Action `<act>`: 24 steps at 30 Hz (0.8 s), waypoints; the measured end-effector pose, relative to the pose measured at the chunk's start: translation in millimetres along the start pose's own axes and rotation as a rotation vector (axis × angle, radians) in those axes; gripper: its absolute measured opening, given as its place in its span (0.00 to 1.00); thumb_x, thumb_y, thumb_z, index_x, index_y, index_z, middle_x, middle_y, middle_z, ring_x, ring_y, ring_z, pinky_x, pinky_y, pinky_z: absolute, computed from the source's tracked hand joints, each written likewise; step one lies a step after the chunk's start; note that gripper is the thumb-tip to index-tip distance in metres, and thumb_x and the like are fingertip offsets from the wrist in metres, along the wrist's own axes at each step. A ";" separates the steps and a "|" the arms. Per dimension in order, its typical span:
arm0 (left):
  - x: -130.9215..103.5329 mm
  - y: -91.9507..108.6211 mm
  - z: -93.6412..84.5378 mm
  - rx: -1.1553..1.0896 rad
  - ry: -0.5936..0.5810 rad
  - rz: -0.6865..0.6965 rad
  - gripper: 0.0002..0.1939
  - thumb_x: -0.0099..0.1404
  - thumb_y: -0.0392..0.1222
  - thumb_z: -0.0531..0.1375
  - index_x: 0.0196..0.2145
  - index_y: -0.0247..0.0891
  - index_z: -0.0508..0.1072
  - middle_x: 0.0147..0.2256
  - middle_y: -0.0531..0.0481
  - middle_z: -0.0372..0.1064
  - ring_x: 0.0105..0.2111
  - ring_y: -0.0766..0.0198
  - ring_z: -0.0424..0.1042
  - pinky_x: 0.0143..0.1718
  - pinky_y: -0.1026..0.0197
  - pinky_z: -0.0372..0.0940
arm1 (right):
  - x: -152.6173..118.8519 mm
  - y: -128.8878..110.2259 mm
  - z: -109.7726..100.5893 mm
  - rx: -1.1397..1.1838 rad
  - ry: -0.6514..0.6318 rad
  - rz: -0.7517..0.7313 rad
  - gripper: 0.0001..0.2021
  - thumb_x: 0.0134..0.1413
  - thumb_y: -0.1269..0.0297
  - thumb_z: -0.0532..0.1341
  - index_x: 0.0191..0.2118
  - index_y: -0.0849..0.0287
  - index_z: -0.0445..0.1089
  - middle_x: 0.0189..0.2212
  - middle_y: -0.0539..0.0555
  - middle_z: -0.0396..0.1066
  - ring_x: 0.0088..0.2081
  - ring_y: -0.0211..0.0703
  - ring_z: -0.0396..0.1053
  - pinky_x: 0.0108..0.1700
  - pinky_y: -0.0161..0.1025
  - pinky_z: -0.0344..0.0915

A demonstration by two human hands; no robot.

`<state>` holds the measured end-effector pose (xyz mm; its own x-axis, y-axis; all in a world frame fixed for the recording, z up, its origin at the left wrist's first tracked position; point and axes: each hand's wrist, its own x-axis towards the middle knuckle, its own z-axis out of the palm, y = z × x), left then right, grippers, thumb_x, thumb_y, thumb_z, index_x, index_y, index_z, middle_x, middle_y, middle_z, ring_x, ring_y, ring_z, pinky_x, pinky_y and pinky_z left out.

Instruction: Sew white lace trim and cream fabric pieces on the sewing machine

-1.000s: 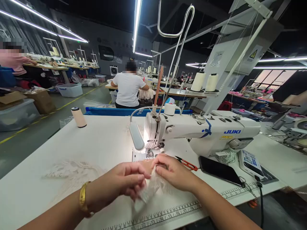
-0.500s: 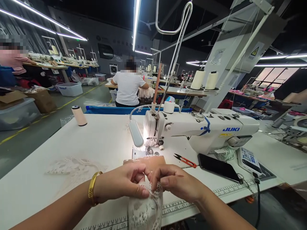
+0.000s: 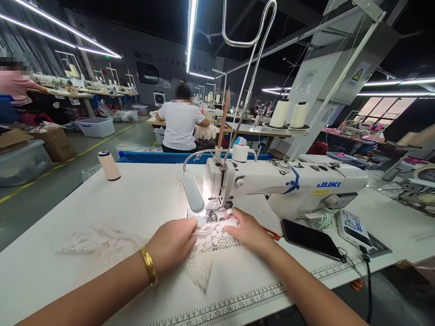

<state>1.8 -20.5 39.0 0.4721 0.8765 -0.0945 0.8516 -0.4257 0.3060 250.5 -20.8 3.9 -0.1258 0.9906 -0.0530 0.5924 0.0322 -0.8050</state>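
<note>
A piece of white lace (image 3: 215,241) lies stretched between my two hands at the front of the sewing machine (image 3: 272,179). My left hand (image 3: 174,242), with a gold bangle above the wrist, pinches the lace's left end. At the right end, close to the presser foot, my right hand (image 3: 249,232) has its thumb and fingers closed on the same lace. The lower part of the lace hangs to a point on the white table. My right hand hides most of the orange-handled thread snips (image 3: 273,233).
More white lace (image 3: 102,246) lies on the table at left. A thread cone (image 3: 109,166) stands behind it. The machine's lamp (image 3: 193,192) hangs near the needle. A black phone (image 3: 311,237) and a white box (image 3: 353,228) lie at right. A co-worker (image 3: 181,122) sits ahead.
Both hands have moved forward from the table's front edge to the needle area, carrying the lace. They have spread apart, so the lace is now opened out between them.
</note>
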 end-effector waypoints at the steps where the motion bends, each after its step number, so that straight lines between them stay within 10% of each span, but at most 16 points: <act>1: 2.7 0.5 0.0 0.093 0.042 0.024 0.07 0.66 0.33 0.52 0.30 0.41 0.60 0.31 0.48 0.66 0.31 0.56 0.63 0.30 0.58 0.49 | 0.8 0.5 3.3 -0.017 0.032 0.008 0.11 0.56 0.62 0.63 0.46 0.53 0.70 0.43 0.52 0.73 0.30 0.41 0.65 0.31 0.36 0.58; 4: 6.0 1.0 -0.1 0.246 0.138 0.150 0.09 0.62 0.26 0.51 0.32 0.38 0.65 0.38 0.44 0.67 0.36 0.55 0.65 0.33 0.56 0.53 | -1.2 0.8 9.8 -0.040 0.088 0.008 0.10 0.58 0.61 0.61 0.46 0.53 0.68 0.44 0.52 0.74 0.29 0.42 0.65 0.30 0.37 0.59; 8: 0.5 0.8 2.3 0.034 -0.050 0.315 0.11 0.60 0.35 0.62 0.42 0.40 0.73 0.42 0.47 0.67 0.39 0.56 0.67 0.36 0.57 0.59 | -7.9 -1.4 11.9 -0.066 0.138 -0.056 0.10 0.59 0.65 0.60 0.47 0.53 0.68 0.47 0.53 0.74 0.40 0.48 0.72 0.41 0.42 0.67; 12: -4.3 2.3 0.3 -0.102 -0.145 0.259 0.22 0.54 0.48 0.69 0.46 0.43 0.75 0.43 0.47 0.67 0.42 0.52 0.67 0.39 0.56 0.60 | -15.8 -5.5 17.0 -0.111 0.184 -0.135 0.13 0.60 0.69 0.59 0.50 0.55 0.69 0.48 0.55 0.74 0.50 0.53 0.70 0.53 0.48 0.65; 15: -0.5 0.9 -4.2 -0.274 -0.080 0.214 0.13 0.64 0.53 0.59 0.37 0.40 0.72 0.38 0.48 0.68 0.38 0.55 0.68 0.39 0.56 0.61 | -25.4 -12.7 26.6 -0.164 0.194 -0.272 0.14 0.62 0.71 0.57 0.52 0.56 0.70 0.48 0.57 0.73 0.50 0.53 0.70 0.53 0.50 0.66; 19: 8.0 -6.8 -5.3 -0.674 -0.198 -0.048 0.28 0.70 0.67 0.43 0.31 0.40 0.64 0.30 0.50 0.67 0.28 0.59 0.67 0.32 0.57 0.62 | -43.7 -32.1 37.9 -0.018 0.117 -0.489 0.14 0.67 0.67 0.58 0.55 0.52 0.70 0.46 0.54 0.72 0.48 0.50 0.70 0.49 0.46 0.69; 24: 9.3 -16.2 -0.2 -0.704 -0.184 -0.055 0.25 0.64 0.62 0.56 0.49 0.40 0.66 0.28 0.57 0.61 0.28 0.61 0.63 0.29 0.61 0.58 | -62.9 -43.5 28.4 0.190 0.079 -0.453 0.09 0.70 0.63 0.60 0.52 0.48 0.71 0.44 0.50 0.71 0.43 0.41 0.70 0.46 0.38 0.69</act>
<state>-7.6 -5.4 33.4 0.5164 0.8140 -0.2659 0.5561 -0.0827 0.8270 210.1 -88.3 25.5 -0.2718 0.8901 0.3659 0.3356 0.4440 -0.8308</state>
